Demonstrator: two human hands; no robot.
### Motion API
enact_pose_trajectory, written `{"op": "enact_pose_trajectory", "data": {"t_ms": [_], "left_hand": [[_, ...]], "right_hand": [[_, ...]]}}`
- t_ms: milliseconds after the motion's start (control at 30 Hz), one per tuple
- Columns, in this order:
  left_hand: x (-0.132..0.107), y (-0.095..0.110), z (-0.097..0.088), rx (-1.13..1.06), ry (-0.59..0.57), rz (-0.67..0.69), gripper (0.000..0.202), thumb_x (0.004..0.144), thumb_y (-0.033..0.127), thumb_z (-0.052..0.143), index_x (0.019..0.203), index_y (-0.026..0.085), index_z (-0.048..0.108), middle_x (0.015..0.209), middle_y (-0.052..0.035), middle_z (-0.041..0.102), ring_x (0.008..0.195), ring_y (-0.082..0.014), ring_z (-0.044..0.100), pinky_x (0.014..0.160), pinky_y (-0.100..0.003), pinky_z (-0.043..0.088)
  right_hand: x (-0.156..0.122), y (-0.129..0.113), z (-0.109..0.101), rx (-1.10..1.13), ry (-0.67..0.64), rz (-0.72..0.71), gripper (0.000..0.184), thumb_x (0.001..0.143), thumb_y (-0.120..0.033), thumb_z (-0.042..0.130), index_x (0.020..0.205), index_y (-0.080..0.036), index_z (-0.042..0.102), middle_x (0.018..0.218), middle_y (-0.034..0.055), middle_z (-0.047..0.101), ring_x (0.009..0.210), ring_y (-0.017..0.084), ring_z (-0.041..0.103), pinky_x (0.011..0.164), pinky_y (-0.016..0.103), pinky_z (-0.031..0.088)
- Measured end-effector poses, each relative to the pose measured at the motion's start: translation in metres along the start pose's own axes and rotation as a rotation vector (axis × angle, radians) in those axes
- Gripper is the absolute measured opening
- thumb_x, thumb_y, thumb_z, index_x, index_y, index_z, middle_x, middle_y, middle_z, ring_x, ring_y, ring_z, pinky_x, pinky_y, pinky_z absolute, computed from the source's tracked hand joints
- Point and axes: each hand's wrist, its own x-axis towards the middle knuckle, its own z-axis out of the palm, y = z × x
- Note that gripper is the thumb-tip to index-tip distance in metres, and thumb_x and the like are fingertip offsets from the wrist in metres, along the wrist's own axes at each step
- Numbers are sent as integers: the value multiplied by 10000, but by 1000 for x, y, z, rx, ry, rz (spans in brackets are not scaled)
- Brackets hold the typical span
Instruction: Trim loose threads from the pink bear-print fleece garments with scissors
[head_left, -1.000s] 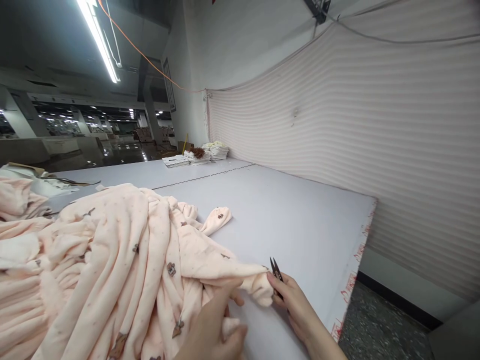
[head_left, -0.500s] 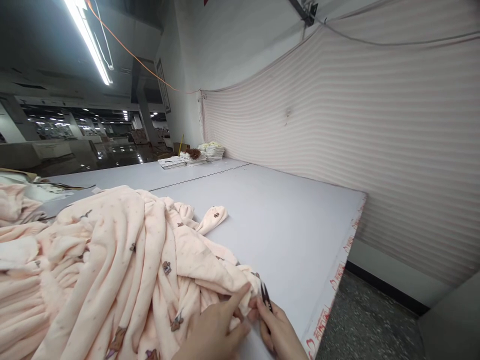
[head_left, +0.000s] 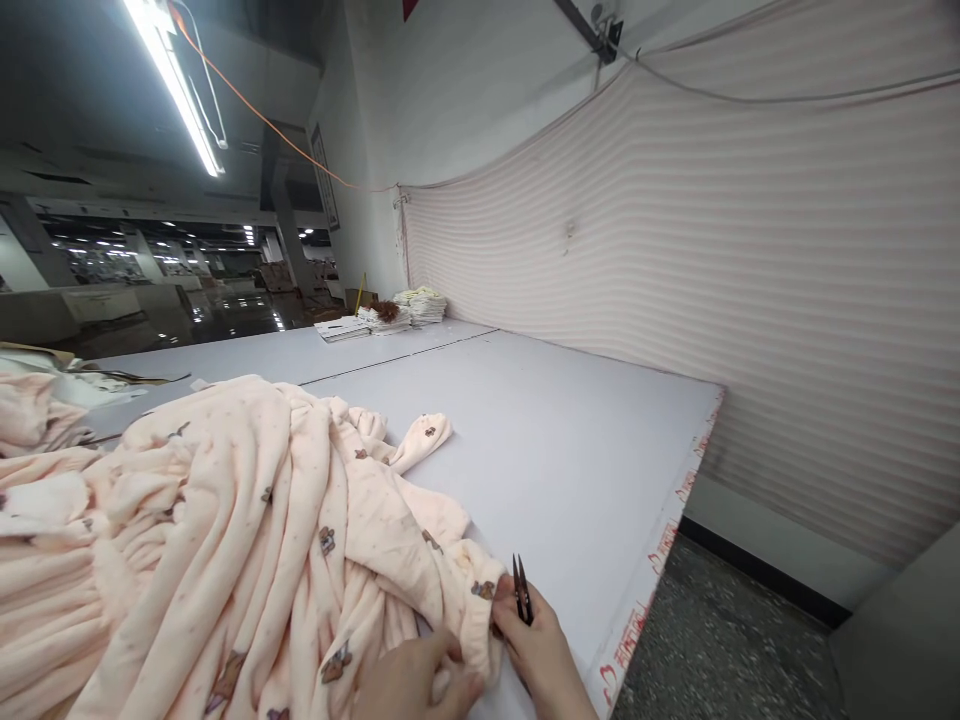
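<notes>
A heap of soft peach fabric printed with small brown bears lies across the white table. My left hand is at the bottom edge, fingers curled and pinching the near corner of the fabric. My right hand sits just right of that corner and holds small black thread snips, blades pointing up and away, tips close together beside the fabric edge.
The table's right edge carries red printed marks, with dark speckled floor beyond. A striped cloth hangs along the wall. Stacks of folded pale goods sit at the table's far end. More peach fabric lies far left.
Both hands and the fabric corner have drawn nearer to me and lower in view. The left hand's fingers have curled down onto the cloth. The snips stay in my right hand.
</notes>
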Motion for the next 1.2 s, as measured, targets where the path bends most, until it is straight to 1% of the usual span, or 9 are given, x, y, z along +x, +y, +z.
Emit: {"op": "enact_pose_trajectory", "data": {"t_ms": [133,300,467,567,667,767,933,1133,1200], "left_hand": [[3,-7,-1,-283,230,-4,321,787,424,471,1017,211,542,740,3,617,732,-200,611,684,-284,429],[6,-13,4,-217,282,64,189,810,322,418,688,217,517,699,-5,585,722,-195,585,669,-293,419],[-4,-17,15,-342,552,112,214,843,350,413,897,220,574,808,-30,644,771,-207,609,703,-314,469],[-12,-24,22,-279,620,151,203,839,325,432,960,227,563,784,-20,654,700,-202,614,659,-307,479],[-16,-33,26,-115,648,232,303,836,199,372,1066,234,567,918,-41,675,774,-201,639,712,-316,488],[-18,-34,27,-65,610,271,326,823,149,367,1031,230,604,1035,-70,655,879,-199,642,764,-305,497],[-22,-20,17,-257,531,204,300,825,205,400,1027,227,621,1092,-78,674,1024,-232,612,896,-329,460],[-11,-21,-6,-761,-12,-23,331,660,200,413,837,206,693,809,-13,701,875,-231,627,799,-326,483],[-2,-32,-7,-916,-93,-55,285,642,239,442,797,189,676,743,-16,678,792,-218,622,739,-323,488]], "right_hand": [[-16,18,19,99,-103,-29,511,623,-573,736,905,-152,674,681,33,657,686,192,630,696,302,505],[-27,31,13,-32,-47,-108,530,701,-641,627,925,-162,662,626,32,648,691,203,629,758,318,488],[-33,33,3,-414,226,-246,335,676,-492,673,817,-202,582,555,-67,456,506,124,447,498,211,380],[-34,34,7,-543,229,-264,199,708,-393,628,729,-202,574,508,-100,287,456,102,330,459,210,298],[-34,30,11,-539,255,-406,173,800,-334,512,754,-197,607,553,-64,399,490,119,385,494,222,343],[-36,20,8,-529,298,-617,169,857,-278,457,886,-203,606,701,5,562,599,154,519,583,238,418],[-41,11,2,-619,199,-730,147,870,-237,460,930,-224,594,694,22,562,601,172,552,582,258,439],[-30,-3,13,-647,191,-600,89,878,-266,481,856,-219,553,737,11,568,657,165,561,632,246,436],[-26,-10,16,-688,114,-500,117,863,-286,514,768,-220,529,692,-9,556,624,155,541,607,238,419]]}}
